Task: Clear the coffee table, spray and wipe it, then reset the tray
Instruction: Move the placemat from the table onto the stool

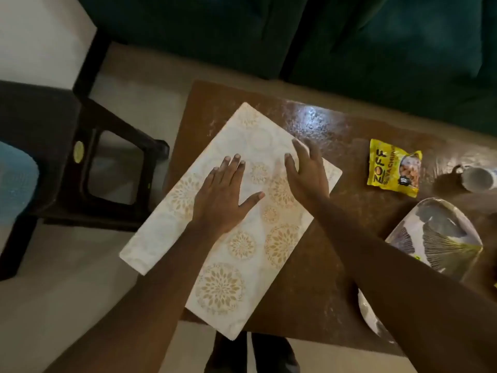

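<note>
Nearest the camera, the near-left end of the white tray with gold flower medallions (pixel 150 243) hung over the corner of the brown worktop (pixel 322 265), its near corner past the near edge and its left corner past the left edge. The tray lay flat and askew, its long axis running from near left to far right. Just right of it, under the right forearm, the rim of a white dish (pixel 368 313) showed. The left hand (pixel 223 195) lay palm down on the middle of the tray, fingers straight and spread, gripping nothing. The right hand (pixel 306 173) rested a little farther and to the right, just as flat and open, near the tray's far-right short edge. Neither hand curled round a rim, so both only pressed on the top face. The left hand sat nearer the overhanging end and the right nearer the supported end. Sliding the tray fully onto the worktop would probably mean pushing along that axis toward the far right; lifting it would call for regripping at the edges. Right of the tray, well apart, lay a leaf-patterned platter (pixel 441 238), then a yellow snack packet (pixel 392 168) and a mug (pixel 476 179) on its side.
</note>
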The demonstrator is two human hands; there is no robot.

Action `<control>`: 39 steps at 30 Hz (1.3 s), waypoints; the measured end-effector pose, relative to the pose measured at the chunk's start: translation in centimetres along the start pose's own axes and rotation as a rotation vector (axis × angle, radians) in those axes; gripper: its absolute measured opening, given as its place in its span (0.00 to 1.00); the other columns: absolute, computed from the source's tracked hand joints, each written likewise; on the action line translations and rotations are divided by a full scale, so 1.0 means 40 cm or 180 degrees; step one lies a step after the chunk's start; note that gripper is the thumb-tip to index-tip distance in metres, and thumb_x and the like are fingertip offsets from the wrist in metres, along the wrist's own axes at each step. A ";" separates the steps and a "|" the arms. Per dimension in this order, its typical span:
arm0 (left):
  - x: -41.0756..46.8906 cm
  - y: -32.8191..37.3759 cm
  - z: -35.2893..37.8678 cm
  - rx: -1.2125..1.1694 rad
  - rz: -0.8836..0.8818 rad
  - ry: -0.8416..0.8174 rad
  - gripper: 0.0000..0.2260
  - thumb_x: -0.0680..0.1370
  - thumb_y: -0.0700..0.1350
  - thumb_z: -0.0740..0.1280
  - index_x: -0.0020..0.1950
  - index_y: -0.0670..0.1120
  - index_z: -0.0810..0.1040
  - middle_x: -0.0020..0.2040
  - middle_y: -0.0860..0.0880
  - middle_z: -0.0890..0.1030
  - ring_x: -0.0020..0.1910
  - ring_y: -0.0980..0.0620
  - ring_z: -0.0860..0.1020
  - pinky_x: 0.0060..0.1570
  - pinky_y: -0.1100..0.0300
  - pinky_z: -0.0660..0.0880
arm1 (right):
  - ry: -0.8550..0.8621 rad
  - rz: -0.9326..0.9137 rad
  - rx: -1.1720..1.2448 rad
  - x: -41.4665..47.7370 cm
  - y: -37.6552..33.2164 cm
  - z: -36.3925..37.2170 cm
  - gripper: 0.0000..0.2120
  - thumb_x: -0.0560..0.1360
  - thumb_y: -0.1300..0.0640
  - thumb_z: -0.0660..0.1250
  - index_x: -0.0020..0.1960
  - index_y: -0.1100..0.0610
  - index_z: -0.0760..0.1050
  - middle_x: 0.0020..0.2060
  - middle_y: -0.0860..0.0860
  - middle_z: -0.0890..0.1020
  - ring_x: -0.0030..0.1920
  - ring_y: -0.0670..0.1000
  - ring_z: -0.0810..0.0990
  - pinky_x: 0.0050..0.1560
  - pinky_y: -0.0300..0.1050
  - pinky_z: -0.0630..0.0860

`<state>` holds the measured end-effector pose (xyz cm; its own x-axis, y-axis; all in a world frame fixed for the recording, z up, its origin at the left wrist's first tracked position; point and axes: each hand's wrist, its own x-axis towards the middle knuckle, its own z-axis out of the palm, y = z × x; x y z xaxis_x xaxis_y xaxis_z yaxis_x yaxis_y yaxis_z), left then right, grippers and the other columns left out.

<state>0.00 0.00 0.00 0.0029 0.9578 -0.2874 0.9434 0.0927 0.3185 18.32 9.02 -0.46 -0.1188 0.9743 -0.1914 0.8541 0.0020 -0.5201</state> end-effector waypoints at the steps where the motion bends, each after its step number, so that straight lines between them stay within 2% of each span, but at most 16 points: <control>1: 0.013 0.004 0.018 0.0048 -0.0008 -0.0047 0.40 0.76 0.72 0.44 0.81 0.50 0.49 0.81 0.50 0.46 0.80 0.49 0.47 0.72 0.54 0.40 | 0.0068 -0.0029 -0.0058 0.025 0.008 0.013 0.24 0.83 0.44 0.55 0.76 0.50 0.63 0.77 0.52 0.61 0.76 0.56 0.62 0.70 0.56 0.67; 5: 0.031 0.011 0.086 0.0082 -0.0136 -0.0048 0.42 0.75 0.73 0.46 0.81 0.48 0.49 0.81 0.49 0.47 0.80 0.48 0.48 0.72 0.54 0.41 | 0.0046 -0.0149 -0.0292 0.114 0.028 0.047 0.24 0.81 0.48 0.59 0.73 0.56 0.65 0.72 0.55 0.66 0.71 0.56 0.66 0.69 0.56 0.70; 8: 0.031 0.006 0.115 0.0096 -0.0090 -0.0091 0.47 0.72 0.75 0.54 0.81 0.46 0.47 0.81 0.48 0.46 0.80 0.48 0.47 0.74 0.53 0.45 | -0.0022 -0.0129 -0.0684 0.150 0.037 0.056 0.26 0.80 0.44 0.59 0.71 0.58 0.66 0.67 0.56 0.69 0.67 0.56 0.67 0.67 0.54 0.70; 11: 0.035 0.009 0.113 0.0015 -0.0180 -0.0134 0.50 0.70 0.74 0.60 0.81 0.47 0.47 0.81 0.49 0.45 0.80 0.48 0.46 0.74 0.53 0.45 | 0.0009 -0.0143 -0.0913 0.185 0.014 0.054 0.27 0.78 0.40 0.58 0.68 0.58 0.68 0.65 0.56 0.72 0.65 0.58 0.70 0.65 0.58 0.71; 16: 0.039 0.027 0.107 -0.0051 -0.0291 -0.0148 0.50 0.71 0.72 0.63 0.81 0.48 0.46 0.81 0.50 0.44 0.80 0.49 0.45 0.75 0.52 0.46 | -0.0153 0.0229 -0.0814 0.228 -0.010 0.047 0.32 0.74 0.35 0.59 0.67 0.59 0.70 0.66 0.57 0.74 0.64 0.59 0.75 0.64 0.61 0.73; 19: 0.037 0.029 0.108 -0.0035 -0.0312 -0.0156 0.49 0.71 0.72 0.63 0.81 0.48 0.47 0.81 0.50 0.45 0.80 0.49 0.45 0.75 0.52 0.47 | -0.0244 0.0332 -0.0769 0.254 -0.009 0.032 0.36 0.71 0.30 0.59 0.64 0.58 0.73 0.64 0.55 0.77 0.63 0.59 0.76 0.66 0.62 0.70; 22: 0.029 0.027 0.110 -0.0047 -0.0302 -0.0115 0.48 0.71 0.72 0.62 0.81 0.47 0.48 0.81 0.50 0.45 0.80 0.49 0.45 0.75 0.51 0.49 | -0.0526 0.0293 -0.0838 0.272 -0.021 -0.003 0.29 0.74 0.31 0.61 0.60 0.53 0.79 0.65 0.55 0.77 0.71 0.60 0.68 0.72 0.64 0.57; 24: 0.017 0.028 0.114 -0.0085 -0.0342 -0.0110 0.47 0.72 0.72 0.61 0.81 0.47 0.48 0.81 0.50 0.45 0.80 0.49 0.46 0.76 0.51 0.50 | -0.0758 0.0192 -0.0881 0.262 -0.037 -0.034 0.25 0.76 0.36 0.64 0.65 0.51 0.77 0.71 0.56 0.70 0.76 0.62 0.59 0.73 0.64 0.52; 25: 0.011 0.029 0.114 -0.0111 -0.0353 -0.0101 0.47 0.73 0.72 0.61 0.81 0.47 0.48 0.81 0.50 0.45 0.80 0.49 0.46 0.76 0.50 0.50 | -0.0794 0.0071 -0.0848 0.248 -0.046 -0.049 0.23 0.77 0.40 0.65 0.67 0.49 0.75 0.71 0.56 0.69 0.75 0.62 0.59 0.73 0.64 0.53; 27: -0.005 0.031 0.106 -0.0162 -0.0351 -0.0066 0.45 0.74 0.71 0.60 0.81 0.48 0.48 0.81 0.50 0.45 0.80 0.49 0.45 0.75 0.52 0.48 | -0.0694 -0.0213 -0.0614 0.204 -0.068 -0.078 0.19 0.78 0.48 0.66 0.68 0.49 0.72 0.68 0.54 0.73 0.70 0.60 0.67 0.67 0.61 0.64; 29: -0.025 0.037 0.084 -0.0186 -0.0364 -0.0017 0.44 0.74 0.71 0.59 0.81 0.48 0.48 0.81 0.51 0.44 0.80 0.50 0.45 0.73 0.54 0.46 | -0.0456 -0.0324 -0.0275 0.154 -0.094 -0.112 0.16 0.80 0.56 0.64 0.67 0.50 0.72 0.62 0.51 0.79 0.61 0.56 0.77 0.53 0.53 0.75; 31: -0.056 0.045 0.047 -0.0256 -0.0458 0.0021 0.44 0.75 0.70 0.59 0.81 0.48 0.48 0.81 0.51 0.44 0.80 0.50 0.45 0.74 0.53 0.47 | -0.0147 -0.0355 -0.0094 0.099 -0.119 -0.157 0.15 0.80 0.59 0.63 0.66 0.49 0.72 0.59 0.49 0.81 0.56 0.53 0.79 0.42 0.47 0.73; 34: -0.094 0.060 0.012 -0.0385 -0.0653 -0.0071 0.43 0.75 0.69 0.60 0.81 0.48 0.47 0.81 0.51 0.44 0.80 0.50 0.46 0.75 0.51 0.51 | 0.0288 -0.0302 0.0270 0.052 -0.122 -0.212 0.14 0.79 0.60 0.63 0.63 0.49 0.76 0.54 0.47 0.83 0.49 0.46 0.80 0.35 0.40 0.71; 36: -0.141 0.075 -0.036 -0.0431 -0.0808 -0.0104 0.44 0.75 0.69 0.60 0.81 0.49 0.46 0.81 0.52 0.44 0.80 0.51 0.45 0.75 0.50 0.51 | 0.0427 -0.0330 0.0707 0.008 -0.143 -0.274 0.16 0.78 0.63 0.65 0.63 0.51 0.78 0.54 0.45 0.81 0.44 0.36 0.77 0.34 0.25 0.66; 37: -0.161 0.083 -0.062 -0.0470 -0.0867 -0.0118 0.44 0.75 0.69 0.60 0.81 0.49 0.45 0.81 0.52 0.44 0.80 0.51 0.45 0.76 0.51 0.51 | 0.0484 -0.0369 0.0874 -0.013 -0.157 -0.309 0.15 0.78 0.64 0.66 0.63 0.54 0.78 0.53 0.44 0.80 0.43 0.34 0.76 0.35 0.23 0.66; 39: -0.201 0.097 -0.108 -0.0565 -0.0940 -0.0165 0.43 0.76 0.68 0.61 0.81 0.49 0.45 0.81 0.51 0.45 0.80 0.51 0.45 0.76 0.51 0.51 | 0.0547 -0.0443 0.1109 -0.056 -0.171 -0.368 0.11 0.78 0.64 0.67 0.60 0.58 0.79 0.51 0.46 0.81 0.45 0.38 0.78 0.39 0.24 0.69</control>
<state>2.21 -6.15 7.45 -0.2403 0.8679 -0.4347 0.8336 0.4140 0.3657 20.22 10.15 15.79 -0.1096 0.9936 0.0271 0.6099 0.0888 -0.7875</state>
